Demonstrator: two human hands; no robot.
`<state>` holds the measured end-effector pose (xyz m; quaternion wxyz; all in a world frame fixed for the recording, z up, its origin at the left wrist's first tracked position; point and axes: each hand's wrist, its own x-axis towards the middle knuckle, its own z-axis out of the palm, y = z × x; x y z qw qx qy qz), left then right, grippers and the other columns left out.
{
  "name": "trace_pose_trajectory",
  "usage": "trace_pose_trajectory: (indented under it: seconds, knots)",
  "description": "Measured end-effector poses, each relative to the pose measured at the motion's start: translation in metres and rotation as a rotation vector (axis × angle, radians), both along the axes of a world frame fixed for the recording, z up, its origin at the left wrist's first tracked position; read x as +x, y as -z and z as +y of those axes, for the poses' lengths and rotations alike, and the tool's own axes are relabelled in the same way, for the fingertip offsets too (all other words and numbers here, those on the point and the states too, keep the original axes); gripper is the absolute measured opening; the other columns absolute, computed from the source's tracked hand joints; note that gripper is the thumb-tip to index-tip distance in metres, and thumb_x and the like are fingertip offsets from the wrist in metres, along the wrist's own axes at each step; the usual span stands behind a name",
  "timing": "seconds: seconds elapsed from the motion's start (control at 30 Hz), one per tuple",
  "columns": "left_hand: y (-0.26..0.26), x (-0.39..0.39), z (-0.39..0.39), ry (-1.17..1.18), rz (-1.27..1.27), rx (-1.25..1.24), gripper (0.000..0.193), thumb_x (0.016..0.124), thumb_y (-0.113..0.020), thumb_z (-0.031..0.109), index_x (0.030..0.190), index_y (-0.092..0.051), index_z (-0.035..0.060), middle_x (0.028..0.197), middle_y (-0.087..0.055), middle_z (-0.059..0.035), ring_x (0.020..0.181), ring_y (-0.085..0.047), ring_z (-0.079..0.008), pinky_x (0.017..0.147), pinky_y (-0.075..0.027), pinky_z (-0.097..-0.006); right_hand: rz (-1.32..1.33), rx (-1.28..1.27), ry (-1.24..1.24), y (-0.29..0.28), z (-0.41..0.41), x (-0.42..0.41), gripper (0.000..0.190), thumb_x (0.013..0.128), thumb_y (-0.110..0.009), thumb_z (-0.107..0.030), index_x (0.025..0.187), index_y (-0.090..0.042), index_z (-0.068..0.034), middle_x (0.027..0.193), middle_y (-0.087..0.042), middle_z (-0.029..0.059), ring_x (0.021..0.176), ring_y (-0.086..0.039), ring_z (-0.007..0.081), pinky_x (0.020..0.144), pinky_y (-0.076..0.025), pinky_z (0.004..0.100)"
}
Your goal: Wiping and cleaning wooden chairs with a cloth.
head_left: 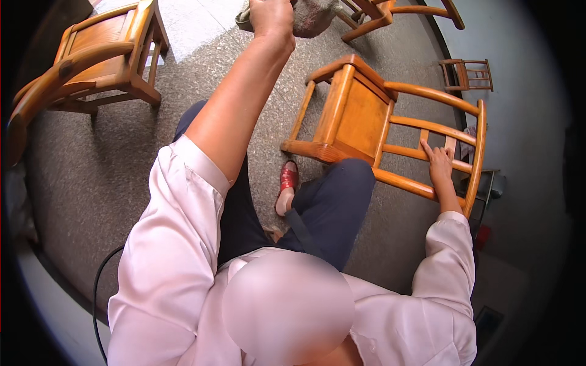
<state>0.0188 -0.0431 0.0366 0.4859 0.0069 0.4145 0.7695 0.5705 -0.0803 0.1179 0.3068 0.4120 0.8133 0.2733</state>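
Note:
At the top of the view, my left hand (272,16) grips a grey cloth (316,18), which shows on both sides of the fist. The picture's edge cuts off part of both. On the right, my right hand (440,160) lies on the slatted backrest of a varnished wooden chair (366,121). Its index finger stretches along a rail while the other fingers bend around the slats. The chair's seat panel faces up toward me, and its near side is by my right knee (352,178).
Another wooden chair (103,59) stands at the upper left, and part of a third (366,18) shows at the top right. A small wooden chair (467,74) is by the pale wall (517,119). A black cable (97,283) curves at the lower left over speckled floor (197,68).

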Motion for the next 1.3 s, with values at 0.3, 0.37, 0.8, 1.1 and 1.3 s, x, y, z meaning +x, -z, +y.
trace_pose_trajectory:
  seconds: [0.3,0.37,0.8,1.1,1.3]
  knots:
    - [0.035,0.034,0.03,0.239,0.049,0.013,0.026,0.084,-0.071,0.015,0.099,-0.063,-0.0039,0.098,-0.066,-0.0145,0.087,-0.064,-0.0257,0.08,-0.053,-0.0373,-0.072,-0.056,0.279,0.003,-0.132,0.169,0.065,0.085,-0.049,0.0,0.14,-0.049,-0.033,0.077,-0.056,0.0056,0.081,-0.057,0.0212,0.087,-0.037,0.0404]
    - [0.042,0.043,0.029,0.331,0.072,-0.017,0.028,0.085,-0.071,0.017,0.104,-0.062,-0.0024,0.101,-0.066,-0.0151,0.095,-0.065,-0.0254,0.089,-0.053,-0.0377,-0.098,-0.069,0.399,0.008,-0.163,0.196,0.065,0.085,-0.049,0.0,0.141,-0.048,-0.034,0.079,-0.056,0.0049,0.083,-0.057,0.0206,0.088,-0.037,0.0411]
    - [0.054,0.089,0.023,0.708,0.045,-0.184,0.035,0.09,-0.064,0.017,0.114,-0.055,-0.0065,0.111,-0.062,-0.0196,0.101,-0.066,-0.0289,0.094,-0.055,-0.0436,-0.175,0.068,0.613,0.028,-0.181,0.248,0.074,0.089,-0.049,0.0,0.144,-0.038,-0.048,0.084,-0.057,0.0061,0.093,-0.056,0.0216,0.099,-0.033,0.0445]
    - [0.06,0.1,0.018,0.886,0.207,-0.11,0.05,0.09,-0.066,0.024,0.121,-0.05,-0.0104,0.113,-0.06,-0.0221,0.103,-0.065,-0.0289,0.094,-0.054,-0.0416,-0.17,0.179,0.693,0.051,-0.184,0.255,0.084,0.087,-0.053,0.005,0.147,-0.031,-0.05,0.092,-0.058,0.008,0.096,-0.055,0.0246,0.104,-0.031,0.046]
    - [0.049,0.107,0.003,0.884,0.285,-0.075,0.056,0.091,-0.065,0.029,0.124,-0.049,-0.0124,0.113,-0.06,-0.0243,0.104,-0.065,-0.0295,0.094,-0.055,-0.0422,-0.139,0.169,0.783,0.055,-0.169,0.218,0.068,0.089,-0.053,-0.004,0.142,-0.043,-0.044,0.096,-0.06,0.0116,0.101,-0.056,0.0284,0.108,-0.029,0.0473]
